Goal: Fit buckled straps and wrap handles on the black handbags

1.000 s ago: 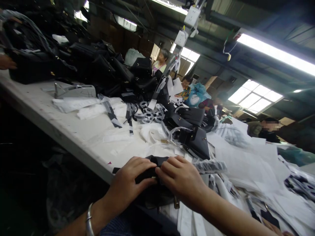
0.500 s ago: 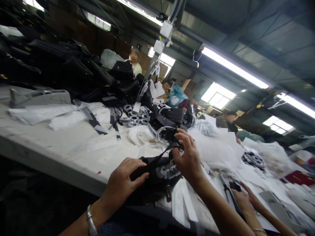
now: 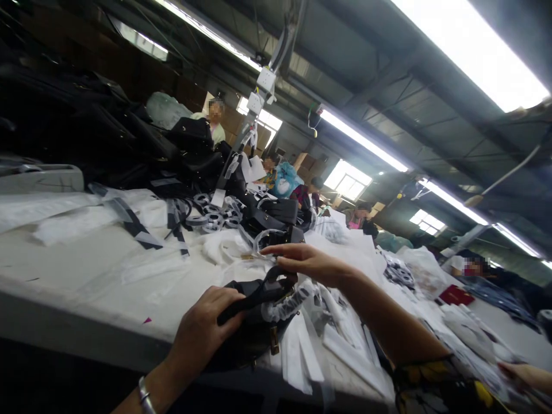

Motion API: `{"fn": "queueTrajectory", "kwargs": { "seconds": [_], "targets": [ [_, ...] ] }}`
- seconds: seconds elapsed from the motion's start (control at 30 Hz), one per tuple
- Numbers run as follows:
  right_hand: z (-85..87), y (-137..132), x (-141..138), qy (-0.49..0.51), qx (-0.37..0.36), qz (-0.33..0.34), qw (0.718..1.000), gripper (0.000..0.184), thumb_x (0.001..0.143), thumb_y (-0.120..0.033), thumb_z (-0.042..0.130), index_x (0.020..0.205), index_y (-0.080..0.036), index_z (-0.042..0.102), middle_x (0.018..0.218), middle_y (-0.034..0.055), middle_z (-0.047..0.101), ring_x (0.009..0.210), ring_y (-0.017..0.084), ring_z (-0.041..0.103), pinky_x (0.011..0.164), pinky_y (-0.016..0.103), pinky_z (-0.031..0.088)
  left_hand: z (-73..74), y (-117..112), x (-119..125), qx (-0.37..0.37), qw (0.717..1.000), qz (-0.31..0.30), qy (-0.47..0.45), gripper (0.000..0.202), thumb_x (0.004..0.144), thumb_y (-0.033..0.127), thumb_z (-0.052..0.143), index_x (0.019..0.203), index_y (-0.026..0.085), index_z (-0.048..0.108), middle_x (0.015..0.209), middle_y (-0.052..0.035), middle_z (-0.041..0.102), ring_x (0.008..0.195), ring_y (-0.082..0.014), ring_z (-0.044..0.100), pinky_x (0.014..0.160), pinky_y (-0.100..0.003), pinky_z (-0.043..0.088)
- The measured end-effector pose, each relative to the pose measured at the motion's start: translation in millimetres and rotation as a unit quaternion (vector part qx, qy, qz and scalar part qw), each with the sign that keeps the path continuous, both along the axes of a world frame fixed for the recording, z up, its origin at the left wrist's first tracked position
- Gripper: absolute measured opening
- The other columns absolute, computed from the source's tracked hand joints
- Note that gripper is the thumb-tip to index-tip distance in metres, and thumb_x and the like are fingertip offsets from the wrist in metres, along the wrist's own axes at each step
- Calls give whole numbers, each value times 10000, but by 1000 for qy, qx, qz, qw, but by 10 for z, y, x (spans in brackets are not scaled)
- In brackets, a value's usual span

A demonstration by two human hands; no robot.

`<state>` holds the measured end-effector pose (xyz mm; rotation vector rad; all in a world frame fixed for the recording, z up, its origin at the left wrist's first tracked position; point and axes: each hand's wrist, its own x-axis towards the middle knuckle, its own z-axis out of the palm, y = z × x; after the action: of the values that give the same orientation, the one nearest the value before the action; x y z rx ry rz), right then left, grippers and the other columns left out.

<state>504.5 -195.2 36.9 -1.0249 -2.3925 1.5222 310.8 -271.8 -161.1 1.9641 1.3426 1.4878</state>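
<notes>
My left hand [image 3: 200, 330] is closed on a black handbag [image 3: 254, 322] at the near edge of the white table [image 3: 86, 270], thumb over its black strap [image 3: 252, 294]. My right hand [image 3: 302, 261] reaches out flat over the bag, fingers stretched towards the left, touching the top of the strap loop and a clear plastic wrap [image 3: 288, 299]. A silver bangle [image 3: 144, 397] sits on my left wrist.
Piles of black bags [image 3: 129, 138] fill the table's far left. Tape rolls [image 3: 211, 210], white paper strips [image 3: 302, 356] and sheets lie around. Other people [image 3: 213, 118] work along the far side. A hand [image 3: 524, 374] shows at the lower right.
The view has swung right and up. My right hand let go of the strap it was lifting and stretched out flat. My left hand stays on the bag.
</notes>
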Motion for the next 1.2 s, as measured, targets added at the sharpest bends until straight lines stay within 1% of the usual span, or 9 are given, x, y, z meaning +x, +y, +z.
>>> {"fn": "queueTrajectory", "kwargs": {
  "seconds": [0.1,0.27,0.57,0.67,0.8,0.9,1.03,1.1,1.2],
  "targets": [
    [-290,-32,-19,140,36,-124,982,455,859,-396,694,1274,-221,626,841,9,704,548,64,519,506,171,415,-16,34,-35,3,1000,18,-18,190,875,378,651,1025,268,686,1052,-37,704,1033,-250,631,900,-391,515],
    [-440,9,102,386,91,-259,881,409,801,-359,718,1197,-321,622,941,-26,659,756,117,601,757,271,519,-67,80,-68,16,1000,22,-16,224,851,414,669,1019,272,709,1050,-41,721,1027,-255,648,902,-391,526],
    [-132,-95,133,416,97,-244,870,180,877,-426,600,878,-247,581,648,-61,328,569,126,382,809,356,521,-39,75,22,35,998,43,-8,231,850,423,662,1021,281,725,1049,-41,737,1018,-256,665,895,-392,550],
    [-19,-112,121,414,113,-235,872,313,893,-492,560,723,-247,466,615,-66,240,526,129,296,659,301,506,-63,77,37,36,998,43,-1,229,859,422,652,1022,280,726,1052,-46,740,1017,-257,668,895,-395,554],
    [112,-86,162,451,140,-205,857,502,853,-552,610,607,-229,315,580,-70,159,483,127,176,413,192,309,-53,58,27,27,999,38,-4,241,865,438,642,1031,284,723,1069,-42,738,1038,-262,665,919,-410,545],
    [157,-56,124,472,107,-176,857,517,862,-572,606,587,-227,335,536,-80,134,462,121,96,365,171,201,141,56,40,15,999,32,-22,290,892,458,605,1102,281,699,1078,-38,735,1005,-249,677,901,-397,546],
    [233,-11,-148,469,31,-101,877,483,899,-612,534,614,-227,469,496,-95,127,438,107,66,348,170,156,693,151,141,37,997,-26,-65,376,896,440,607,1222,255,636,1082,-50,710,885,-205,680,775,-320,563],
    [295,25,-329,466,29,-87,880,475,914,-628,494,668,-224,540,495,-90,190,420,99,156,362,172,234,980,238,199,64,993,-74,-67,333,869,412,646,1144,226,667,965,-39,693,770,-172,654,666,-267,544],
    [316,93,-492,459,68,-111,879,514,943,-665,377,913,-230,649,620,-32,499,563,114,496,565,224,477,1252,363,218,74,992,-80,-63,194,849,370,659,833,181,698,688,15,601,599,-122,562,556,-221,465]
  ]
}}
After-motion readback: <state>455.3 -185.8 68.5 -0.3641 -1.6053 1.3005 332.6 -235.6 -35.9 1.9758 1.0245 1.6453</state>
